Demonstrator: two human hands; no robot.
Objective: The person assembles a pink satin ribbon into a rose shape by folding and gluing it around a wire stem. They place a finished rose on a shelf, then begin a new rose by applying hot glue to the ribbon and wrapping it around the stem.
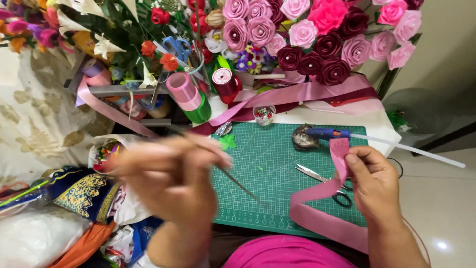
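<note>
Along the top of the frame, a bank of satin ribbon roses [317, 39] in pale pink, hot pink and maroon crowds the back of the white table [382, 126], with white paper lilies [104, 47] and blue-handled scissors [177, 47] tucked into greenery at upper left. Below them stand ribbon spools [188, 94] in pink, green and red, and a small clear cup of beads [264, 115]. At centre lies the green gridded cutting mat [267, 168], bearing a blue hot-glue gun [329, 133] with a long white glue stick jutting right, a dark crumpled lump beside it, and black-handled scissors [322, 181] partly covered by ribbon.

The right hand [374, 186], lower right, is closed in a pinch on the upright end of a wide pink satin ribbon [322, 208], which loops over the mat's lower right and runs out of the bottom of the frame. The left hand [171, 178], lower left of centre, is badly blurred; its fingers are curled around a thin stick [238, 183] slanting toward the mat. Bags and cloth at lower left are hard to make out.
</note>
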